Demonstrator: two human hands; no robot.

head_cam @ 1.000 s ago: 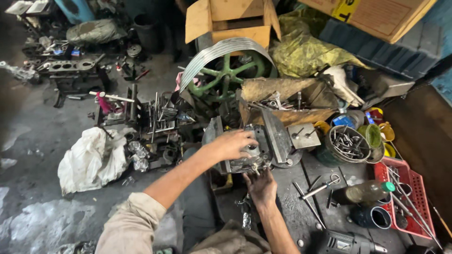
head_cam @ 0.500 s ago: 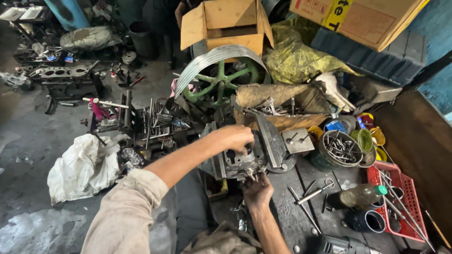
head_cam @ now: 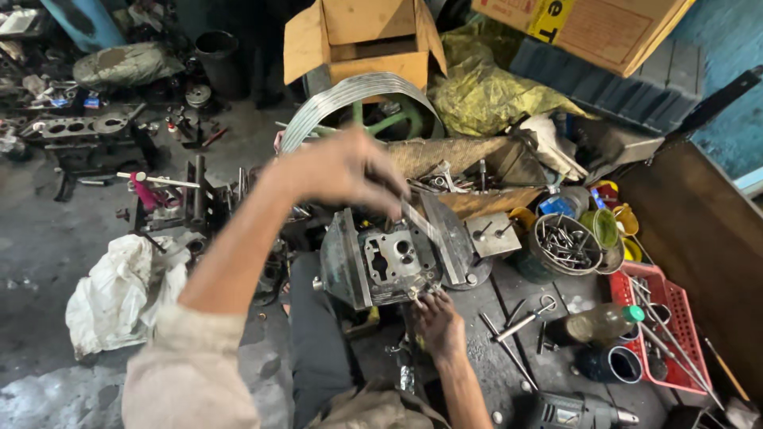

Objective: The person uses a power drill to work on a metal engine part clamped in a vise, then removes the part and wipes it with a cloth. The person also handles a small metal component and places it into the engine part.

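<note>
My left hand (head_cam: 342, 171) pinches a thin flat metal strip (head_cam: 419, 225) above the grey pump housing (head_cam: 387, 266), which my right hand (head_cam: 438, 323) steadies from below, fingers spread; a loose pinch could drop the strip into the clutter.

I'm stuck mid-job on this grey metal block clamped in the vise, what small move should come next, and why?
Probably lower the left hand to set the thin metal strip flat on the grey metal block. The strip hangs tilted above the block's face, while the right hand rests below the block at the vise, seemingly steadying it.
</note>
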